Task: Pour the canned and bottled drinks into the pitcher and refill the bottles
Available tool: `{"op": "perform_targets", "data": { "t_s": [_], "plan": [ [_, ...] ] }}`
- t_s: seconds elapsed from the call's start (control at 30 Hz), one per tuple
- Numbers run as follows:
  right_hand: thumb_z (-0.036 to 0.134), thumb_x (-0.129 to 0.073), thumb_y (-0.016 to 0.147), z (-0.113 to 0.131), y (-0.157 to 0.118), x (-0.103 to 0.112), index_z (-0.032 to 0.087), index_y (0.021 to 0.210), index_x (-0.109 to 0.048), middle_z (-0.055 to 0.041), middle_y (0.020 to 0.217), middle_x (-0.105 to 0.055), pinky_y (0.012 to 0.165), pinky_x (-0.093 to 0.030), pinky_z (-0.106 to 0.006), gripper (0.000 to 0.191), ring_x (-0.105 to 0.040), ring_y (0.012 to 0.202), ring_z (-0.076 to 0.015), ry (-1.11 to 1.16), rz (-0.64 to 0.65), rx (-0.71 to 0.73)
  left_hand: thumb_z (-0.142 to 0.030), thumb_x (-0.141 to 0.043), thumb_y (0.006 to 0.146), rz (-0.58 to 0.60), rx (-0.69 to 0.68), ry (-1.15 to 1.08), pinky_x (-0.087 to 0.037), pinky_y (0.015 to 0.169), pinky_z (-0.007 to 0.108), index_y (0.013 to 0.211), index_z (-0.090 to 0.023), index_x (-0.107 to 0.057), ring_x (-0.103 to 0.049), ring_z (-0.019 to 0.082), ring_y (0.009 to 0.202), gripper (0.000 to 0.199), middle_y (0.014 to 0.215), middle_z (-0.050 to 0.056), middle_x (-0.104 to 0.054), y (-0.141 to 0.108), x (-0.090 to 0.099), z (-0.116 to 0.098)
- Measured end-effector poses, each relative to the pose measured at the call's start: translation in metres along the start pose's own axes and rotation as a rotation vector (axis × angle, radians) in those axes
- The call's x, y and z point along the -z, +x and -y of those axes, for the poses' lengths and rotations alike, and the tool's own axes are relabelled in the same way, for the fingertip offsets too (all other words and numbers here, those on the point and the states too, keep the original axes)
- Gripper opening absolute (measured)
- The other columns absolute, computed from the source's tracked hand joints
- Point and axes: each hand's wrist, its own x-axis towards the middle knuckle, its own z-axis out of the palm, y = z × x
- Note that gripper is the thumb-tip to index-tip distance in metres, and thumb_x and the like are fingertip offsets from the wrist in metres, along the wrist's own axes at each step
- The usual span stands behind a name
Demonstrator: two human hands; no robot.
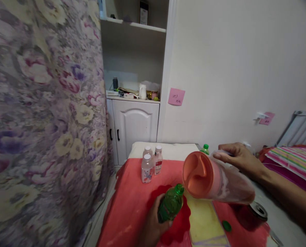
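My left hand [153,223] is wrapped round a green bottle [171,204], which has no cap and leans to the right over a red scalloped dish [182,223]. With my right hand [235,156] I hold a clear pitcher [232,185] near its top side, fingers closed on what looks like its handle. The pitcher lies nearly level in the air, its orange-pink rim [197,175] facing left, close to the bottle's mouth. Cloudy pinkish liquid shows inside the pitcher. A green cap [226,225] lies on the red cloth [132,206] below it.
Three small white-capped bottles [147,168] stand at the table's back left. Another green-capped bottle [205,149] is behind the pitcher. A dark red can [253,216] stands at the right, beside a yellow sheet [206,219]. A floral curtain [45,120] hangs at the left.
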Motion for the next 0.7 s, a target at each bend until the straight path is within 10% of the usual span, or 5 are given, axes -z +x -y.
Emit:
{"op": "perform_targets", "data": {
  "t_s": [0.7],
  "plan": [
    [0.063,-0.063,0.084,0.0037,-0.0006,0.0003,0.021,0.058,-0.046,0.0058,0.056,-0.033,0.048,-0.024,-0.025,0.053,-0.032,0.052,-0.0105,-0.011,0.002,-0.003,-0.05,-0.089,0.056,-0.026,0.009,0.085,-0.044,0.109,0.05,0.136,-0.022,-0.055,-0.055,0.042,0.13,0.091,0.137,0.015,-0.064,0.0003,0.0013,0.0015]
  ]
}}
